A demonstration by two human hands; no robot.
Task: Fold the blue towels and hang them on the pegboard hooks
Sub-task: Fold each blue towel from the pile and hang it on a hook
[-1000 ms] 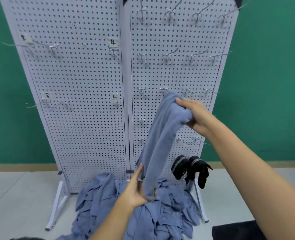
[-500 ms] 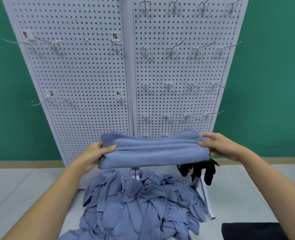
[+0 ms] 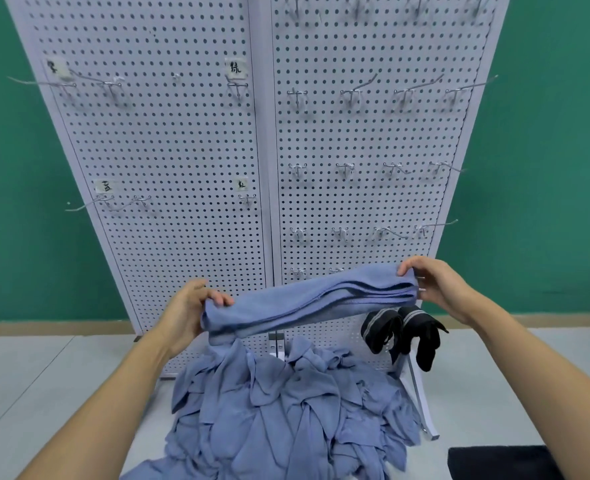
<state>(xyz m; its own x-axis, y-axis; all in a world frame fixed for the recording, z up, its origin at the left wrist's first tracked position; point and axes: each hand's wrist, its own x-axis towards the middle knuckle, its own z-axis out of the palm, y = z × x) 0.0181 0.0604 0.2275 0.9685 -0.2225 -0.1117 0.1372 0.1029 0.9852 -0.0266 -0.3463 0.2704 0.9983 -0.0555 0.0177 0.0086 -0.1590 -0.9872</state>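
Observation:
A folded blue towel (image 3: 307,301) stretches level between my hands in front of the lower pegboard. My left hand (image 3: 188,315) grips its left end, fingers curled over the top. At the right end my right hand (image 3: 433,284) pinches the layered folds. Below lies a heap of loose blue towels (image 3: 286,414) on the floor. The white pegboard (image 3: 182,140) stands behind, two panels with several bare metal hooks (image 3: 350,95) in rows.
Black gloves (image 3: 407,332) hang low on the right panel. The board's white foot (image 3: 421,407) sticks out beside the heap. A black mat corner (image 3: 501,462) lies at bottom right. Small paper labels (image 3: 235,68) mark the left panel. A green wall stands behind.
The towel hung down from my raised right hand; my left hand took its lower end and brought it level. Since half a second ago the right end has risen slightly.

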